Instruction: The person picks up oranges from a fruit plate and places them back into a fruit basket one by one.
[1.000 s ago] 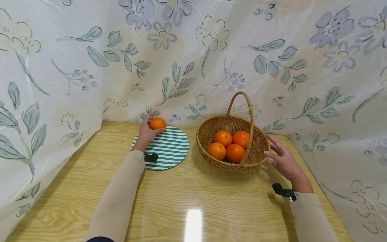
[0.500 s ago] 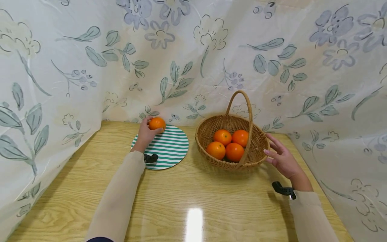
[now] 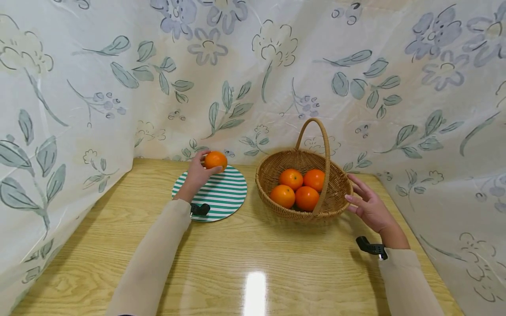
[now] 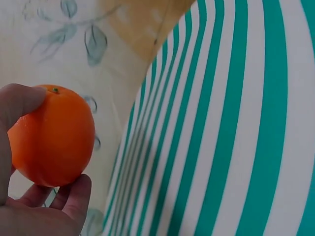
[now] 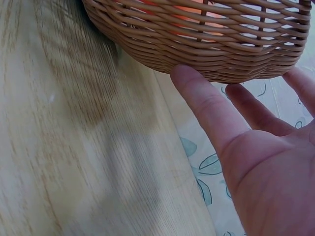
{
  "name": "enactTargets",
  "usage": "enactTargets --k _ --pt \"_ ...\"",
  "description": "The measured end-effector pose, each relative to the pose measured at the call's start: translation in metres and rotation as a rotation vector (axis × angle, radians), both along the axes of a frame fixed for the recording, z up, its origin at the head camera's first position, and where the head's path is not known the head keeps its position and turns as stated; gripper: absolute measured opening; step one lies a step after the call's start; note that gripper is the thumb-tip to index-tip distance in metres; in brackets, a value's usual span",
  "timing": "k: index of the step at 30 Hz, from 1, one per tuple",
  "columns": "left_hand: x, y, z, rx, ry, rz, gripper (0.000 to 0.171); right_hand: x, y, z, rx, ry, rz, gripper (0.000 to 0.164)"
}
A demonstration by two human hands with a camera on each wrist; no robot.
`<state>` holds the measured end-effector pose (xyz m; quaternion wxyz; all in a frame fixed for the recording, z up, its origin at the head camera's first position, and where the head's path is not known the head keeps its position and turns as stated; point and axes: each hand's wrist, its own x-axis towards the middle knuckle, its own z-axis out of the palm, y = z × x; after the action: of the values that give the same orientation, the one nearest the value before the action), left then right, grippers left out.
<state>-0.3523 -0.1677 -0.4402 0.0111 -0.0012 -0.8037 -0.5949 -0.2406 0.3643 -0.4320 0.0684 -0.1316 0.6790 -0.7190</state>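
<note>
My left hand (image 3: 197,172) holds an orange (image 3: 215,162) between thumb and fingers, over the far part of a round green-and-white striped mat (image 3: 227,193). In the left wrist view, the orange (image 4: 61,140) shows its small green stem spot near the thumb, and a gap separates it from the mat (image 4: 226,123). On the right stands a wicker basket (image 3: 290,213) with an arched handle. Several oranges (image 3: 291,180) lie inside. My right hand (image 3: 369,206) touches the basket's right side, its thumb and fingers extended against the weave (image 5: 206,54).
A light wooden table (image 3: 221,267) lies beneath everything. Floral cloth (image 3: 237,87) hangs behind it and along both sides. The basket's tall handle (image 3: 326,153) arches above its rim. A small black camera (image 3: 369,248) sits on the right wrist.
My left hand has lifted the orange slightly and carried it a little to the right. The right hand and the basket stay in place.
</note>
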Motion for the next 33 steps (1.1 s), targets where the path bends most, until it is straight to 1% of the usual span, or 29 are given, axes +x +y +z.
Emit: enactTargets --k 11,20,27,33 --pt "0.016 0.018 0.021 0.014 0.065 -0.117 0.073 0.007 -0.002 0.000 0.008 -0.013 -0.014 0.072" --pt "0.029 0.033 0.040 0.018 0.128 -0.184 0.072 0.013 -0.004 0.002 0.009 -0.017 -0.022 0.071" --pt "0.039 0.049 0.055 0.048 0.160 -0.260 0.071 0.017 -0.006 0.003 0.005 -0.014 -0.024 0.071" --pt "0.045 0.068 0.063 0.032 0.208 -0.316 0.068 0.021 -0.008 0.004 0.012 -0.015 -0.028 0.072"
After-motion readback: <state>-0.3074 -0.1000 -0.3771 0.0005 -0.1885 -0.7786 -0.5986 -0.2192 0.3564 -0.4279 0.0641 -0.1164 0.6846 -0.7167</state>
